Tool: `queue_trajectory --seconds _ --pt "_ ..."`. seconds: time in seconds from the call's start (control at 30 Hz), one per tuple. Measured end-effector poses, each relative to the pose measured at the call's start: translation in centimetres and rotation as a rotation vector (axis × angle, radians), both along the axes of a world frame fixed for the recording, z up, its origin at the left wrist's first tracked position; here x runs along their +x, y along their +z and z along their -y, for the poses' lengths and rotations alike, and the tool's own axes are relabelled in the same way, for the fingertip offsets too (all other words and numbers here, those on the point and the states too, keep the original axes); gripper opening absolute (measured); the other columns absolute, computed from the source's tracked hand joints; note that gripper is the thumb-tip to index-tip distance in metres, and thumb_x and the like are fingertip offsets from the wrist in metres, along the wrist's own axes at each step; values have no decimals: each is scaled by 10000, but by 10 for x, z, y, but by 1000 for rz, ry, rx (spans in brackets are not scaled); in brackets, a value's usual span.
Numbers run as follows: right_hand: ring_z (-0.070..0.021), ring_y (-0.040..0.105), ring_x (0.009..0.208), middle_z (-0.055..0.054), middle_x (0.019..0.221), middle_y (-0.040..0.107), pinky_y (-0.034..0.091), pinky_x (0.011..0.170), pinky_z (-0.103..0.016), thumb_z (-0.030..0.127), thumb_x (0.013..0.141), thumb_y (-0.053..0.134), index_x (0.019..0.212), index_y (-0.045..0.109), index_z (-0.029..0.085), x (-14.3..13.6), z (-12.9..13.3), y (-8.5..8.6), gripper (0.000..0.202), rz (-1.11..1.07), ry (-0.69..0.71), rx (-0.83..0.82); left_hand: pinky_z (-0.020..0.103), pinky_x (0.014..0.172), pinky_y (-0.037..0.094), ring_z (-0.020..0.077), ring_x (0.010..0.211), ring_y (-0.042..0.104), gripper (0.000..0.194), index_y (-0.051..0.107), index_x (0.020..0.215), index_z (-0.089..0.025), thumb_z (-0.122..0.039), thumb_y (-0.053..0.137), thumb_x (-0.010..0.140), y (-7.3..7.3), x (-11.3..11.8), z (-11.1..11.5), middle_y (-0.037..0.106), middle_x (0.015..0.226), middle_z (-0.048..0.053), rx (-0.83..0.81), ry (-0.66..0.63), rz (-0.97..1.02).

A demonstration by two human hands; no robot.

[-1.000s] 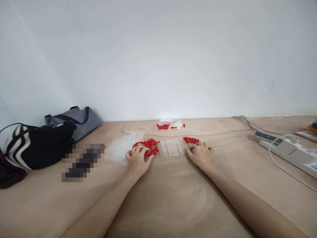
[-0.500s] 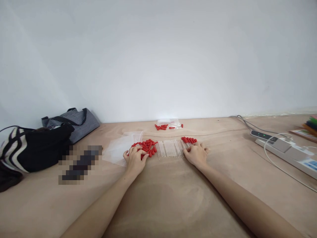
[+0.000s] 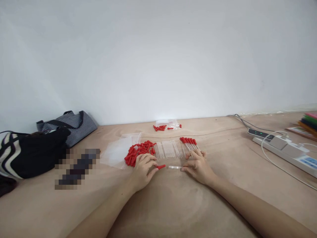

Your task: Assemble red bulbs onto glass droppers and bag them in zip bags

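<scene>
Between thumb and fingers, my left hand [image 3: 145,170] holds a red rubber bulb [image 3: 161,167], its narrow end pointing right. My right hand [image 3: 199,166] pinches a clear tube [image 3: 175,167] whose free end points left at the bulb, with a small gap between them. Beyond my left hand lies a pile of red bulbs [image 3: 132,154]. A row of clear tubes [image 3: 169,149] lies side by side in the middle. Several tubes with red bulbs on their far ends [image 3: 188,140] lie just beyond my right hand.
Clear plastic bags [image 3: 115,150] lie left of the pile. More red bulbs [image 3: 159,127] and a bag [image 3: 165,123] are near the wall. Bags of dark and striped fabric [image 3: 79,127] stand at the left, a power strip [image 3: 287,152] with cables at the right.
Both hands have moved nearer to me. My left hand has drawn a red bulb from the pile, and my right hand now has a clear tube away from the row.
</scene>
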State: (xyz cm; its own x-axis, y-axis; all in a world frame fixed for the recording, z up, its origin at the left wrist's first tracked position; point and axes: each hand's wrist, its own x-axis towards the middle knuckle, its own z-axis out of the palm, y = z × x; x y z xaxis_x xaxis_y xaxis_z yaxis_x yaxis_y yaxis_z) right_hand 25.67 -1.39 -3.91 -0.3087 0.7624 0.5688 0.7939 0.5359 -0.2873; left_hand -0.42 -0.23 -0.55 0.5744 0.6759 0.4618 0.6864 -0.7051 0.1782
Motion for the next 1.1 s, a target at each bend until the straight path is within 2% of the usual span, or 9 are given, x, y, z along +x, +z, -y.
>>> queue_trajectory --seconds 0.13,0.23,0.37,0.47,0.63,0.77,0.93,1.1 --pt "-200 462 875 -18 883 563 227 774 -390 356 731 630 659 682 309 4 -1 -1 101 37 -8 -38 399 831 363 210 921 529 150 587 875 -203 -198 541 732 -3 7 5 601 954 48 -104 -40 23" --pt "-197 464 870 -26 891 566 247 769 -381 396 744 603 711 689 315 3 0 2 123 69 2 -50 379 790 402 211 876 547 230 598 941 -190 -210 552 717 -7 13 8 607 934 56 -116 7 62" --pt "-194 473 867 -29 898 574 259 767 -375 429 760 569 838 680 333 -6 3 7 167 79 -6 -44 359 714 417 210 810 558 187 656 872 -202 -309 570 745 -15 21 9 624 857 52 -110 80 72" --pt "-193 479 877 -21 903 586 252 763 -376 382 771 571 842 676 341 -14 2 5 133 68 -14 -35 351 700 395 197 790 555 147 676 828 -225 -280 550 776 -18 25 8 635 818 35 -118 107 79" --pt "-184 483 886 -16 905 593 248 756 -354 283 768 585 734 675 295 -22 1 -1 98 51 -30 9 363 738 330 191 816 546 126 644 820 -232 -252 520 809 -18 29 8 651 826 12 -92 148 73" --pt "-178 485 913 -23 949 596 226 810 -371 258 809 519 776 639 249 -26 7 4 125 -8 -38 15 360 775 296 183 835 547 98 579 846 -217 -200 485 825 -18 31 7 651 845 -5 -103 165 72" --pt "-163 505 871 4 781 630 164 868 -385 238 835 472 771 607 236 -32 12 9 149 -57 -30 18 367 825 263 175 856 545 77 528 860 -211 -184 460 836 -21 32 6 641 862 -13 -102 141 82" --pt "-164 524 835 10 741 640 164 869 -387 247 838 462 780 619 252 -32 11 8 168 -3 -45 34 388 874 236 171 854 548 72 514 855 -214 -170 464 830 -21 32 6 635 850 -22 -93 138 94"
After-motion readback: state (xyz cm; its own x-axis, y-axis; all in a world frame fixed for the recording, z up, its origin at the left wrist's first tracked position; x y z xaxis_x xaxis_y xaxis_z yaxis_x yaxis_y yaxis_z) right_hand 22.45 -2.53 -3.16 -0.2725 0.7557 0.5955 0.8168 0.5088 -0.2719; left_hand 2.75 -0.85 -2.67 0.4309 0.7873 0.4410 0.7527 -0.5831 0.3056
